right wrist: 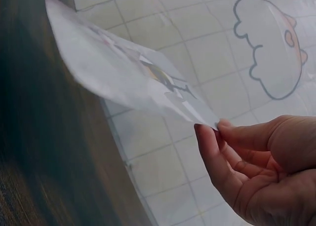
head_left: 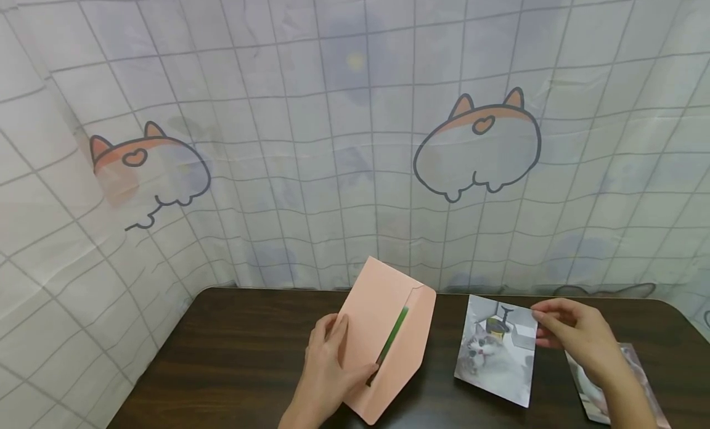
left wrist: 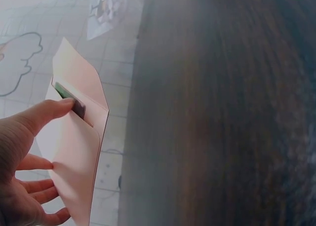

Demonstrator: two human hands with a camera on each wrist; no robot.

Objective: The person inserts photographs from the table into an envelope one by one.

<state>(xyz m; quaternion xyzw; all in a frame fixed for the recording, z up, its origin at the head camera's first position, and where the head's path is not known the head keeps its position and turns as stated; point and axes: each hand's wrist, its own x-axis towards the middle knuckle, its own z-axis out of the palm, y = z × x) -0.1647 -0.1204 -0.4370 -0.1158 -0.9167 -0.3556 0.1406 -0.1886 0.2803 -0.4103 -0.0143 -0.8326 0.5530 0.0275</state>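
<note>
A pink envelope (head_left: 377, 312), its flap folded open, is gripped by my left hand (head_left: 327, 367), thumb on the front near the opening. A card with a green edge (head_left: 395, 333) shows inside the envelope's opening; the rest of it is hidden. In the left wrist view the thumb presses at the dark end of that card (left wrist: 79, 107). My right hand (head_left: 577, 333) pinches the upper right corner of a photo card (head_left: 496, 352) with a white cat on it. In the right wrist view this photo card (right wrist: 113, 63) is held above the table and bends slightly.
Beneath my right forearm, more picture cards (head_left: 585, 392) lie on the right of the dark wooden table (head_left: 222, 355). Behind the table's back edge hangs a white gridded curtain (head_left: 310, 170) with cartoon animals on it.
</note>
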